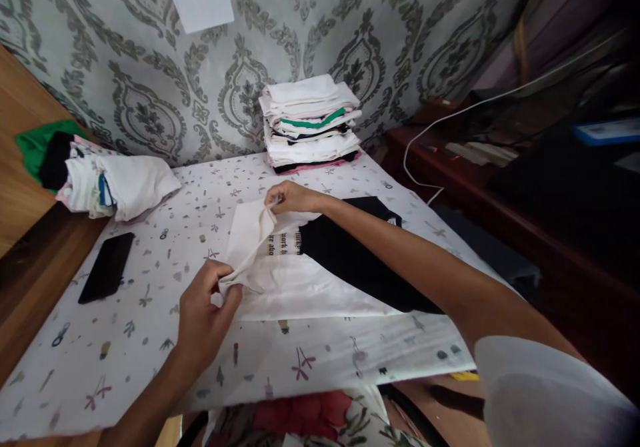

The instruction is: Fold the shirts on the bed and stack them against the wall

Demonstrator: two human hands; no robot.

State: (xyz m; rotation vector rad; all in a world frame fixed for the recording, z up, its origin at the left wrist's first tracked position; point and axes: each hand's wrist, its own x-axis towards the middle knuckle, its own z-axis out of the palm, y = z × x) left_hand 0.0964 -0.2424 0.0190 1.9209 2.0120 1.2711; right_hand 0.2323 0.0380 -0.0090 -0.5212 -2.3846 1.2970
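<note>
A white and black T-shirt (320,287) with dark printed lettering lies flat on the table, its black part to the right. My left hand (207,303) pinches the near corner of its white hem. At the far corner of the same hem, my right hand (290,198) has thumb and fingers closed on the cloth. Between the two hands the white edge is lifted and turned back over the shirt. My right forearm crosses above the black part and hides some of it.
A stack of folded clothes (313,123) stands by the patterned wall. More clothes (120,180) are heaped at the back left, and a black phone (107,267) lies at the left. A white cable (407,157) hangs over the dark red furniture (425,147) on the right.
</note>
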